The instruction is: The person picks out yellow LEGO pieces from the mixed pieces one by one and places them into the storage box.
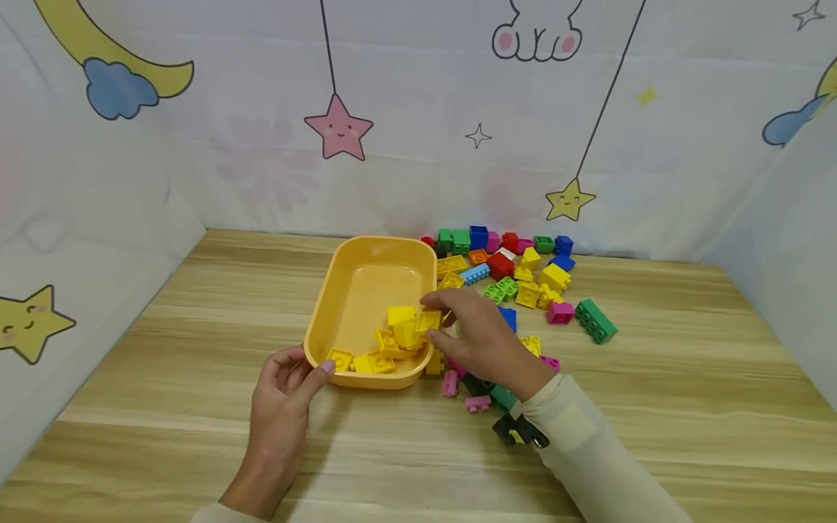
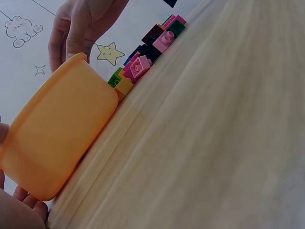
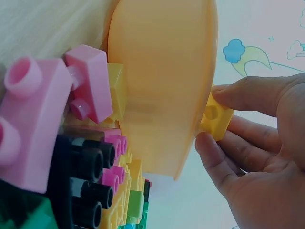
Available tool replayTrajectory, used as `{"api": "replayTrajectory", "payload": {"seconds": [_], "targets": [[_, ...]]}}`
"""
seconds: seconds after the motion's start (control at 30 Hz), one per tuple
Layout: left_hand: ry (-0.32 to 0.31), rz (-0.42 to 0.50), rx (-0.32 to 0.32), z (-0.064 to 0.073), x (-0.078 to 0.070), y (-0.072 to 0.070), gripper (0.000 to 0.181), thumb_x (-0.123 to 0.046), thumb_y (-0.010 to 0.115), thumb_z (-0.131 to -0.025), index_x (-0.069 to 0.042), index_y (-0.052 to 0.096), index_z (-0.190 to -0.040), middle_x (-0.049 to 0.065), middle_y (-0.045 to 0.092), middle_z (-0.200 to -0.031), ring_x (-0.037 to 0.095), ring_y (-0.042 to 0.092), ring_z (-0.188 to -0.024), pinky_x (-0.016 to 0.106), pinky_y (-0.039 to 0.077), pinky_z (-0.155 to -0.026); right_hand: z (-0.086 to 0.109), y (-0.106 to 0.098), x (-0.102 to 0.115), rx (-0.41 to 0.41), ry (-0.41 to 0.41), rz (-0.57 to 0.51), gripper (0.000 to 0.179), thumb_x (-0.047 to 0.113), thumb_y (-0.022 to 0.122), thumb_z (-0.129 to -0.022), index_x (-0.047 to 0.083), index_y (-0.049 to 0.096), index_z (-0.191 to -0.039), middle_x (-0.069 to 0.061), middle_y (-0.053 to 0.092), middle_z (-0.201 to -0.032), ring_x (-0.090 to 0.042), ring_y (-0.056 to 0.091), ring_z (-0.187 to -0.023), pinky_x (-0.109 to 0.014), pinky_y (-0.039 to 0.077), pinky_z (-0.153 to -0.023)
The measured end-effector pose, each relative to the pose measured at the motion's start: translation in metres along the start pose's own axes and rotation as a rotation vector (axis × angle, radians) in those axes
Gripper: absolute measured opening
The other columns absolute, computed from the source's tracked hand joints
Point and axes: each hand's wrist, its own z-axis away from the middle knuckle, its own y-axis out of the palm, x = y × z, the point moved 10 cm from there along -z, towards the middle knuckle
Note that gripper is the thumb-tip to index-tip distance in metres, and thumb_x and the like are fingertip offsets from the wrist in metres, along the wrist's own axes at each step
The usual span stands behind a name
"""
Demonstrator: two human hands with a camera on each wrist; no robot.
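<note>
At the 3 o'clock side of an orange-yellow tray (image 1: 373, 283), the right hand (image 1: 480, 334) pinches a yellow block (image 1: 429, 321) between thumb and fingers. The left hand (image 1: 284, 399) grips the rim at 7 o'clock. Yellow pieces (image 1: 402, 330) lie inside, 4 to 7 o'clock; outside, loose coloured blocks (image 1: 501, 266) crowd 1 to 4 o'clock, the right hand hiding some.

The right hand (image 1: 480, 335) (head view) partly hides a blue brick (image 1: 508, 317).

Fingers (image 3: 252, 93) pinch a yellow block (image 3: 220, 123) at an orange tub's (image 3: 162, 71) rim.
</note>
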Motion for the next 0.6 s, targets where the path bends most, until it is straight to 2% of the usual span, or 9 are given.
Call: {"api": "replayTrajectory", "payload": {"seconds": [0.23, 0.4, 0.6], "targets": [[0.012, 0.009, 0.009, -0.0005, -0.001, 0.0022, 0.047, -0.004, 0.073, -0.092, 0.001, 0.04, -0.125, 0.015, 0.045, -0.138, 0.026, 0.045, -0.134, 0.022, 0.045, -0.101, -0.0006, 0.001, -0.0004, -0.009, 0.013, -0.007, 0.051, 0.008, 0.079, -0.088, 0.005, 0.057, -0.134, -0.004, 0.064, -0.117, -0.016, 0.06, -0.096, -0.03, 0.056, -0.084], [0.016, 0.014, 0.014, -0.0004, -0.001, 0.003, 0.048, -0.004, 0.075, -0.091, 0.002, 0.04, -0.124, 0.017, 0.044, -0.139, 0.027, 0.045, -0.134, 0.023, 0.044, -0.101, 0.0, 0.0012, 0.0001, -0.018, 0.015, -0.006, 0.051, 0.008, 0.079, -0.088, 0.006, 0.056, -0.134, -0.003, 0.064, -0.116, -0.016, 0.06, -0.096, -0.031, 0.056, -0.085], [-0.001, -0.013, -0.01, -0.0003, 0.0007, 0.0001, 0.046, -0.003, 0.073, -0.092, -0.001, 0.041, -0.125, 0.012, 0.046, -0.137, 0.021, 0.047, -0.132, 0.022, 0.044, -0.101, -0.0003, 0.0062, -0.0001, -0.025, 0.007, -0.015, 0.05, 0.008, 0.079, -0.089, 0.006, 0.056, -0.133, -0.003, 0.063, -0.115, -0.016, 0.058, -0.098, -0.032, 0.057, -0.084]]}}
